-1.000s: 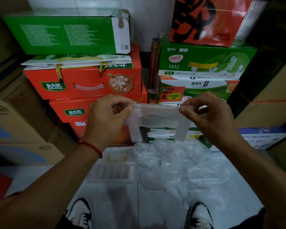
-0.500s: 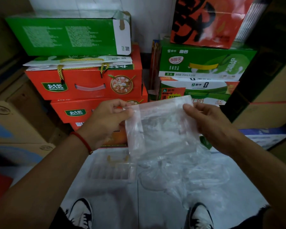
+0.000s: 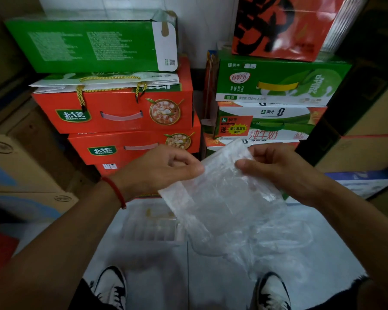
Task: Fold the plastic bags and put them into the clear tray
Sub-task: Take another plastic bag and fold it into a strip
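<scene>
Against the back wall, stacked cartons [image 3: 112,108] in red and green rise on both sides, closing in the far edge of the pale floor [image 3: 211,287]. On that floor, to the right, lies a loose heap of plastic bags [image 3: 278,242], and just left of it the clear tray [image 3: 150,229] sits low and open-topped, probably so a folded bag can be dropped straight down. Above both, a flattened plastic bag [image 3: 222,193] hangs tilted. The left hand [image 3: 161,168] pinches its upper left edge, fingers curled, and the right hand [image 3: 276,166] pinches the upper right edge, apparently to hold it taut for folding. Open floor remains between the shoes [image 3: 112,287].
</scene>
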`<state>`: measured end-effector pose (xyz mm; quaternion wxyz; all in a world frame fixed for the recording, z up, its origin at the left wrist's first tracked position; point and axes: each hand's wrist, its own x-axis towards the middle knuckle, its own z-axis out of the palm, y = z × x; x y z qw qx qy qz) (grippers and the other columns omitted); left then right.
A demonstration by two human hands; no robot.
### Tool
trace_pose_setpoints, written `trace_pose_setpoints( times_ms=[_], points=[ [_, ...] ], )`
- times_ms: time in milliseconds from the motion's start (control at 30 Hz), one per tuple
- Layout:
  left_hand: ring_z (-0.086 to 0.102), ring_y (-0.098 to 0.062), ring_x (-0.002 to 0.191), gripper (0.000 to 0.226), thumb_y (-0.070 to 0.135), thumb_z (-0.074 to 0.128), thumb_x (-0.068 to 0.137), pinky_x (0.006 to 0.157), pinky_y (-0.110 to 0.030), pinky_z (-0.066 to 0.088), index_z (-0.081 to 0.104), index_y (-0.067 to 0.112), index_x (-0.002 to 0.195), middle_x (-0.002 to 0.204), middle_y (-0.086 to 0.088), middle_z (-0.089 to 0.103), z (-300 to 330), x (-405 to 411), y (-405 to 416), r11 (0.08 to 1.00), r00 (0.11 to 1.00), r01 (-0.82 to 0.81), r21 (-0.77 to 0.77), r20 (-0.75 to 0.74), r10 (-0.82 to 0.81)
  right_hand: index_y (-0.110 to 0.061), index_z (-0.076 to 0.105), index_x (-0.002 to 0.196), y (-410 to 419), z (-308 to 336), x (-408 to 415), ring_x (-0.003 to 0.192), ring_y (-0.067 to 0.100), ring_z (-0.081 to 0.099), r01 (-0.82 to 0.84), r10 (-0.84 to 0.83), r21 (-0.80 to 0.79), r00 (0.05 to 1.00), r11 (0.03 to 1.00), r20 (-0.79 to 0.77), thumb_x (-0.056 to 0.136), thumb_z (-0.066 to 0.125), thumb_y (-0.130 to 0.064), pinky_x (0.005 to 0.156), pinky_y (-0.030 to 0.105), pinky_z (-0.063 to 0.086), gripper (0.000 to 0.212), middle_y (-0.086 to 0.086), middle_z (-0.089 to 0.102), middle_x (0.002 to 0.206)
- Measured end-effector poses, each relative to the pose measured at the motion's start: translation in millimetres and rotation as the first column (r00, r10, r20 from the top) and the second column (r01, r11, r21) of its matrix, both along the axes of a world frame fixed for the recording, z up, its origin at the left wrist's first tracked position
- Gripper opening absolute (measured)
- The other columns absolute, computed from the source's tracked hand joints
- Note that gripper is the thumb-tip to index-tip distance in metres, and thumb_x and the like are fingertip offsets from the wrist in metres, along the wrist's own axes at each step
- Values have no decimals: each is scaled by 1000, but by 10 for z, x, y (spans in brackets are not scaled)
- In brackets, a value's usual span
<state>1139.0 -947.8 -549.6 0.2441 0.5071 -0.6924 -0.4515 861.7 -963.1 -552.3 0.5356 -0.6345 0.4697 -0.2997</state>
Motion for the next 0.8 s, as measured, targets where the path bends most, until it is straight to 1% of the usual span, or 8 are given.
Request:
trace_pose_setpoints(
  times_ms=[100,167,267,333,467,533,700,800],
  points=[
    [69,-29,82,22,41,71,91,79,-43,55,78,20,92,90,-19,76,-86,-72,-1,1000,999,28,-2,-19,-28,1,72,91,-1,13,20,61,16,66,3,-3,6,1000,1000,-13,92,73,-24,55,23,53,26,11,74,75],
    [68,-37,80,19,32,72,94,84,-56,55,77,14,92,90,-22,75,-106,-86,-2,998,994,-56,-5,-91,55,1,74,92,-15,17,20,65,18,67,42,-44,51,998,998,40,91,72,-31,59,26,54,31,12,74,79],
    [70,-24,79,16,20,69,94,80,-44,56,76,6,91,90,-14,76,-124,-96,-24,967,927,-244,68,-276,253,-12,81,104,-51,14,14,93,26,74,76,-153,290,956,954,252,89,66,-42,83,40,60,37,13,78,106],
    [70,-26,78,15,15,65,97,76,-41,59,75,5,92,91,-17,74,-140,-100,-34,930,840,-319,181,-401,366,-17,78,110,-51,-5,39,102,31,75,73,-191,360,933,930,304,89,65,-45,93,46,58,38,15,76,114],
    [74,-24,79,15,9,60,99,69,-35,62,73,3,94,91,-15,76,-186,-165,-34,862,698,-381,335,-507,506,-6,66,122,-26,-98,192,100,34,76,191,-249,244,940,951,234,89,73,-17,97,48,58,36,16,78,108],
    [74,-27,86,15,9,62,98,79,-41,63,75,3,96,97,-18,77,-230,-191,-35,846,672,-418,332,-514,534,-7,61,130,-20,-123,277,92,31,77,298,-339,206,918,932,206,91,74,-7,92,47,61,41,15,79,101],
    [70,-29,91,6,12,73,92,91,-48,57,68,8,92,96,-17,75,-279,-206,-48,778,617,-560,284,-483,621,-21,52,137,-8,-132,364,86,30,78,388,-395,71,906,919,154,91,77,-11,91,54,61,53,14,78,99],
    [69,-29,89,28,3,76,87,87,-46,57,56,16,101,88,-11,72,-256,-197,-66,758,587,-606,239,-509,630,-24,45,146,-20,-123,339,86,28,78,380,-380,17,918,925,115,93,76,-14,93,54,60,62,13,79,97]
  ],
)
